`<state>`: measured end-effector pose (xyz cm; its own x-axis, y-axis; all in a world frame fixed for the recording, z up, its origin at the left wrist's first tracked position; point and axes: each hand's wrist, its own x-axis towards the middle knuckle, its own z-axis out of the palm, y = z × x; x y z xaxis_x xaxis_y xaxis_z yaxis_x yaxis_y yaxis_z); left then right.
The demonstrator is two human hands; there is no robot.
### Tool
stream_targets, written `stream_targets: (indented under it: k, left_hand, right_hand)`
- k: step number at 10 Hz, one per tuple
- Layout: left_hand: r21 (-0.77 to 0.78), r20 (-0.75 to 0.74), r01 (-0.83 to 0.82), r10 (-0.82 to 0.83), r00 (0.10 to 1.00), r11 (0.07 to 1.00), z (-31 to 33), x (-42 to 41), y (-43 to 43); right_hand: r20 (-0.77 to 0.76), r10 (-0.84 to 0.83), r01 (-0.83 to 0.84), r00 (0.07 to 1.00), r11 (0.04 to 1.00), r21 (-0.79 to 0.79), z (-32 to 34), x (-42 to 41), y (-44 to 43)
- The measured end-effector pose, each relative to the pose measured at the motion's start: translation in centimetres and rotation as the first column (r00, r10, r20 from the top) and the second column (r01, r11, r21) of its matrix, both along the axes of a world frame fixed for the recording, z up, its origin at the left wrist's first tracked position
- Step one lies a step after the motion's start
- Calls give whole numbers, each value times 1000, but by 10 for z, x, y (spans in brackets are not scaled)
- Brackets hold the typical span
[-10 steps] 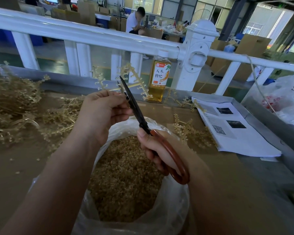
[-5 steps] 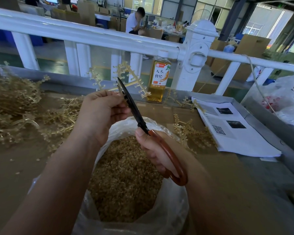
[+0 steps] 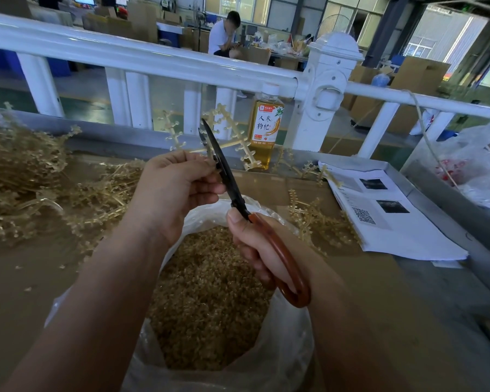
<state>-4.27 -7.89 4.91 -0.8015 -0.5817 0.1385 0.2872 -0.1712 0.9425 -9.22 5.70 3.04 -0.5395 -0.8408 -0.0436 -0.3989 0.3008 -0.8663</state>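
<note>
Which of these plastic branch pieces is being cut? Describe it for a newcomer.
Start at the white railing post, go left past the amber bottle. The branch piece is raised, pinched in the left hand with the scissors at its stem; all others lie on the table.

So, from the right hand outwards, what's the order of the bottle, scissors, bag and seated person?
1. Scissors, gripped in the right hand.
2. Bag, just below it.
3. Bottle, ahead by the railing.
4. Seated person, far beyond the railing.
</note>
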Motion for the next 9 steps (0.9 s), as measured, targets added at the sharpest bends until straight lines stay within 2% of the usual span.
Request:
stream_targets:
  k: [1,3,4,5,6,7,9]
  left_hand:
    - [7,5,2,-2,1000,1000,0,0,0]
    - [28,9,11,-11,1000,1000,1,0,1]
    - [25,12,5,-6,1000,1000,2,0,1]
    - [28,13,-1,1,1000,1000,1,0,2]
    - [29,12,-11,11,1000,1000,1,0,4]
    - [31,24,-22,21,999,999,2,1,4]
    - [18,62,-22,21,998,1000,2,1,8]
  right_hand:
    - [1,-26,26,1000,1000,6,0,2,0]
    - [153,-29,26,988,999,22,5,5,0]
    - [394,-73,88,916,996,-20,8,3,0]
    - [268,-42,30,962,999,45,10,1,1]
    - [169,-107,94,980,992,86,15,1,-1]
    - [53,-58,55,997,997,61,14,5,1]
    - [147,-36,38,988,999,-9,1,3,3]
